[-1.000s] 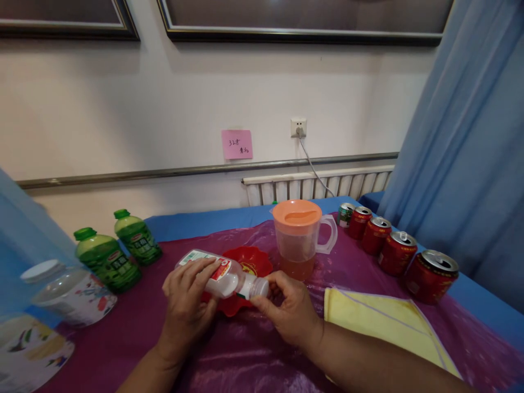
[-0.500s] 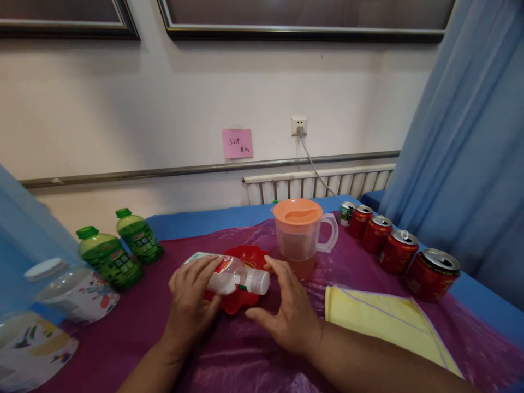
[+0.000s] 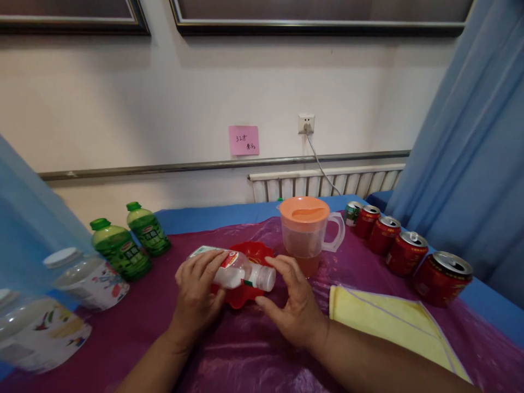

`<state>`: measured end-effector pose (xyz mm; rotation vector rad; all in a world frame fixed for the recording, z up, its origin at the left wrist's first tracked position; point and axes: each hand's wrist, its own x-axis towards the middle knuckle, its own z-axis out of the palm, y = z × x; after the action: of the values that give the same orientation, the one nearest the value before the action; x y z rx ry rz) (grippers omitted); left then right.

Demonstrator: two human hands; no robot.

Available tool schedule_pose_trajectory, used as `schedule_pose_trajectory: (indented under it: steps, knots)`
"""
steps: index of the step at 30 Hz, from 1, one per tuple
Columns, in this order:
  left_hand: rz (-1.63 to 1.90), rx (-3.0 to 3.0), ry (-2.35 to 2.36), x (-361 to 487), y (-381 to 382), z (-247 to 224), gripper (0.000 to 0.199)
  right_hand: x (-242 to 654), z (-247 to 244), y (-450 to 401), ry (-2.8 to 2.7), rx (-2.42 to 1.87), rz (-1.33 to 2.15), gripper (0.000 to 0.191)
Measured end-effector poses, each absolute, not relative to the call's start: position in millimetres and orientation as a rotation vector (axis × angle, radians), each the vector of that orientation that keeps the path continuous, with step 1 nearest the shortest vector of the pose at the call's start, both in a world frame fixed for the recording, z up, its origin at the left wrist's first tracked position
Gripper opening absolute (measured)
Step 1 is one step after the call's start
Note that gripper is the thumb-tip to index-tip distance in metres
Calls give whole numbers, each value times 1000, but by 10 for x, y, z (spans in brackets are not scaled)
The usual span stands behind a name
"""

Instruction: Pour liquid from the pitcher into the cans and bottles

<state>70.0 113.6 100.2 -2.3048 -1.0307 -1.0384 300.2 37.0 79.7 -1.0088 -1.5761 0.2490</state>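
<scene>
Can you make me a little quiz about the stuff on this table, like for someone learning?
1. What colour is the lid on the jug?
a) green
b) orange
c) blue

2. True or false: the left hand holds the clear bottle, and the right hand is open near its white cap.

3. Count them: how many red cans stand in the row beyond the yellow cloth?

Key: 1 b; 2 true; 3 four.
</scene>
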Motion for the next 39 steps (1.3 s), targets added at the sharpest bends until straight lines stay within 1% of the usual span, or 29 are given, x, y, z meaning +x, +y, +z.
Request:
schedule_pose_trajectory:
  steps: [1, 2, 5, 7, 9, 13, 15, 19, 23, 26, 30, 33, 36, 39]
  knots:
    - [-1036, -2308, -1021, 705, 1131, 1003, 48, 3002, 792, 365, -1564, -1034, 270, 63]
    - [-1031, -2313, -1012, 710, 1125, 1004, 48, 3004, 790, 362, -1549, -1069, 306, 61]
    - [-1020, -2313, -997, 723, 1107, 1008, 47, 3018, 791, 366, -1526, -1143, 434, 32]
    - [-1017, -2313, -1012, 722, 1101, 1009, 48, 3023, 796, 375, -1539, -1118, 466, 22]
    - [-1021, -2318, -1042, 709, 1103, 1007, 48, 3023, 794, 382, -1543, -1060, 429, 23]
    - [-1046, -2328, -1126, 657, 1145, 976, 50, 3014, 769, 377, -1504, -979, 284, 34]
    - [-1099, -2330, -1173, 633, 1180, 948, 52, 3011, 767, 358, -1480, -976, 268, 36]
    - [-1323, -2286, -1393, 624, 1232, 898, 57, 2978, 822, 276, -1627, -1091, 384, 30]
    - [-1626, -2230, -1736, 630, 1243, 889, 58, 2887, 916, 156, -1953, -1226, 484, 24]
    - [-1808, -2229, -1865, 614, 1242, 910, 57, 2836, 968, 93, -2195, -1280, 483, 20]
    - [-1785, -2313, -1866, 604, 1233, 952, 49, 2842, 959, 80, -2443, -1324, 453, 19]
    - [-1720, -2376, -1846, 621, 1219, 962, 50, 2883, 870, 51, -2530, -1317, 399, 27]
    - [-1712, -2444, -1832, 642, 1201, 943, 57, 2989, 784, -50, -2436, -1247, 351, 33]
    - [-1730, -2460, -1868, 652, 1197, 904, 62, 3249, 796, -128, -2127, -1128, 283, 24]
